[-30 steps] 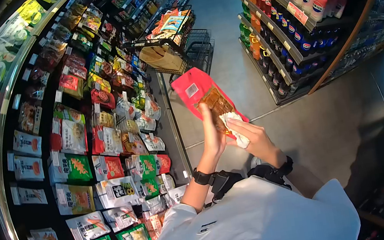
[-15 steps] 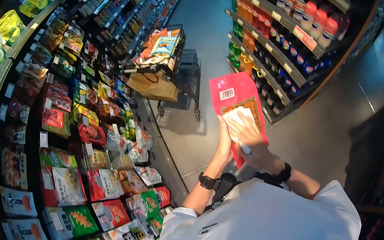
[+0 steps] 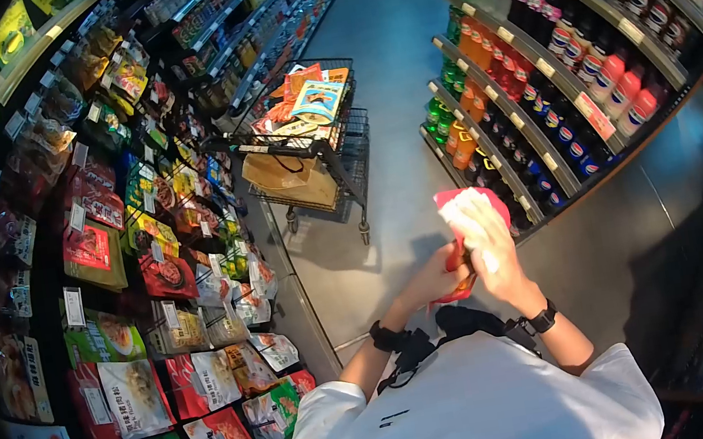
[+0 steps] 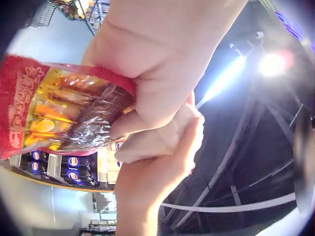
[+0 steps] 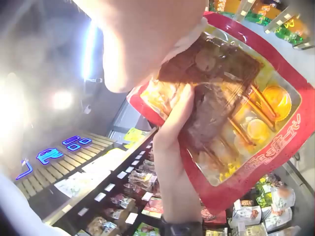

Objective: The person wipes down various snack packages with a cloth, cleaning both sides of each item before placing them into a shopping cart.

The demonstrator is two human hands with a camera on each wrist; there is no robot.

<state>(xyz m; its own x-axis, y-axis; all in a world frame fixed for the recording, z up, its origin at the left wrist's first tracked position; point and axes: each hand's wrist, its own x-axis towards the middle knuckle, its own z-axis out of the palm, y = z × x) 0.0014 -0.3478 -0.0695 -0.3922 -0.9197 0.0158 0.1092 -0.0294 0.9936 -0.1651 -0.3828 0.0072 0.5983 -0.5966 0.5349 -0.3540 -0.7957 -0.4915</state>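
Note:
Both hands hold a red-edged pouch (image 3: 497,201) with a clear window showing brown food, in front of the chest. The left hand (image 3: 440,277) grips the pouch's lower edge, its thumb on the clear window in the right wrist view. A white tissue or cloth (image 3: 464,205) lies under the fingers of the right hand (image 3: 497,254), which presses it against the pouch. In the left wrist view the pouch (image 4: 74,108) extends left of the left hand (image 4: 152,64), and the right hand (image 4: 147,182) is below it. The right wrist view shows the pouch (image 5: 216,113) tilted.
A shopping cart (image 3: 347,156) stands ahead, with snack packets (image 3: 317,101) on top and a brown paper bag (image 3: 291,178) below. Racks of hanging packaged food (image 3: 133,397) line the left side. Shelves of soda bottles (image 3: 568,119) stand on the right. Grey floor runs between them.
The pouch has been turned and tilted, its barcode side no longer showing in the head view. Both hands have moved slightly right. Shelves and cart have shifted in view.

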